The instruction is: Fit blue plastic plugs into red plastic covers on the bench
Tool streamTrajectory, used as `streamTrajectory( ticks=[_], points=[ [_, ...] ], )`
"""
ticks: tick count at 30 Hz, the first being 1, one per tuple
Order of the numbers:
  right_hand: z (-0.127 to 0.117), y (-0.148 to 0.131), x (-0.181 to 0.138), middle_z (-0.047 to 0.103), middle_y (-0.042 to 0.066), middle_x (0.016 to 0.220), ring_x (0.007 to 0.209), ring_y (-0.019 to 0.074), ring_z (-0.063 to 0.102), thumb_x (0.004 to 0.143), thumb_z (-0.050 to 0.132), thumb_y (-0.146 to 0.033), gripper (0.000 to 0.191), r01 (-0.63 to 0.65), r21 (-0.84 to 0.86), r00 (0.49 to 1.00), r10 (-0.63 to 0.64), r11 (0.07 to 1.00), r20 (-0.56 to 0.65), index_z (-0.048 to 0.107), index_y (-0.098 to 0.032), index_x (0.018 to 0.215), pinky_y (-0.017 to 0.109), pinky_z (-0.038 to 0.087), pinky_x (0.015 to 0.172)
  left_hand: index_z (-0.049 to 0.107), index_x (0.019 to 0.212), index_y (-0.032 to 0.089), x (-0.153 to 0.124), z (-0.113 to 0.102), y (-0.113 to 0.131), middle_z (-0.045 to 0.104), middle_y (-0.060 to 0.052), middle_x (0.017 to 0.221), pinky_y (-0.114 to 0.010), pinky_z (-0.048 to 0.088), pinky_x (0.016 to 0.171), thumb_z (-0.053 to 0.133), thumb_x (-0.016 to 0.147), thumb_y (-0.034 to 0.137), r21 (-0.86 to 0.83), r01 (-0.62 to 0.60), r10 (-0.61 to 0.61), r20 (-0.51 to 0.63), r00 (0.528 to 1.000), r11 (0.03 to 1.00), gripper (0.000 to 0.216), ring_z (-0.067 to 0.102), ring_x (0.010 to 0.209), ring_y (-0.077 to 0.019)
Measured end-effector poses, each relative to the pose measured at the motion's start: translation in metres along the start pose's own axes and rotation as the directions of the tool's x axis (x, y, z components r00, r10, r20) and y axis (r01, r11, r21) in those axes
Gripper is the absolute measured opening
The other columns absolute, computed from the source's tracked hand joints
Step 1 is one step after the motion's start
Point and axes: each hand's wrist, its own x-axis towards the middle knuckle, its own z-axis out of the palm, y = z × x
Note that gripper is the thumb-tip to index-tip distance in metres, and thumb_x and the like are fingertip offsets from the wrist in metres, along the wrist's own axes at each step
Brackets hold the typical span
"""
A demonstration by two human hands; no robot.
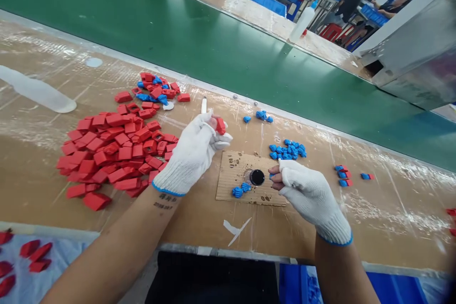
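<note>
One red block (221, 126) sits in the left hand (194, 149), its grip closed round the piece by thumb and fingers, raised over the counter (285, 232). The right hand (308, 192) has its grip pinched on a small blue piece (272, 176), just beside a small cup of dark liquid (257, 177) on a cardboard sheet (228, 180).

Both pieces look light, stiff and hard to break, probably moulded plastic; knit gloves should hold the block well by its flat sides, keeping its ends clear. The blue piece, small and knobbly, seems best pinched at its edges by the bare fingertips; any wet patch could make it slippery.

Nearby lie blue fist-shaped pieces (237, 192) on the cardboard, a blue cluster (288, 150) behind it, a large red heap (117, 152) to the left and red-and-blue pairs (344, 175) to the right. Beyond runs a green belt (160, 33).

Fingers hide most of the blue piece, and the block's far side is out of sight. The liquid's depth cannot be told. A slim white tool (204, 104) is partly covered by the left glove, and a white tapered object (39, 92) is cut off at the left edge.
</note>
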Motion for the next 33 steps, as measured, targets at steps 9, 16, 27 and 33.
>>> streamTrajectory(
  ticks=[9, 16, 27, 33],
  points=[
    [-0.007, -0.009, 0.021, 0.065, 0.001, 0.092, 0.081, 0.0158, 0.065, 0.099, 0.052, -0.005, 0.022, 0.058, -0.206, 0.950, 0.010, 0.977, 0.313, 0.053, -0.025, 0.093, 0.028, 0.054, 0.072, 0.062, 0.096, 0.017, 0.005, -0.008, 0.005, 0.060, 0.002, 0.082, -0.019, 0.050, 0.061, 0.061, 0.089, 0.005, -0.007, -0.010, 0.010, 0.052, 0.999, 1.000, 0.014, 0.059, 0.067, -0.0080],
    [-0.005, -0.016, 0.031, 0.075, 0.004, 0.098, 0.071, 0.0169, 0.071, 0.097, 0.057, -0.016, 0.012, 0.012, -0.348, 0.931, 0.116, 0.937, 0.346, 0.051, -0.025, 0.101, 0.027, 0.054, 0.061, 0.058, 0.098, 0.018, 0.008, -0.008, 0.007, 0.060, 0.003, 0.079, -0.020, 0.042, 0.057, 0.060, 0.087, 0.006, -0.004, -0.005, 0.005, 0.028, 1.000, 1.000, 0.016, 0.051, 0.059, -0.0067],
    [-0.008, -0.007, 0.030, 0.079, 0.007, 0.100, 0.066, 0.0159, 0.075, 0.098, 0.069, -0.031, 0.020, -0.145, -0.266, 0.966, 0.194, 0.953, 0.168, 0.055, -0.024, 0.110, 0.030, 0.061, 0.063, 0.060, 0.096, 0.016, 0.006, -0.007, 0.012, 0.059, 0.004, 0.079, -0.018, 0.043, 0.056, 0.062, 0.083, 0.002, 0.022, 0.000, 0.000, -0.006, 1.000, 1.000, 0.019, 0.052, 0.058, -0.0051],
    [-0.009, -0.007, 0.032, 0.075, 0.003, 0.095, 0.066, 0.0161, 0.074, 0.095, 0.068, -0.027, 0.018, -0.172, -0.241, 0.954, 0.222, 0.955, 0.201, 0.052, -0.025, 0.102, 0.030, 0.060, 0.059, 0.063, 0.098, 0.016, 0.006, -0.010, 0.012, 0.061, 0.003, 0.082, -0.018, 0.047, 0.058, 0.064, 0.084, 0.004, 0.066, -0.023, 0.024, -0.008, 1.000, 0.998, 0.018, 0.056, 0.062, -0.0054]
  ],
)
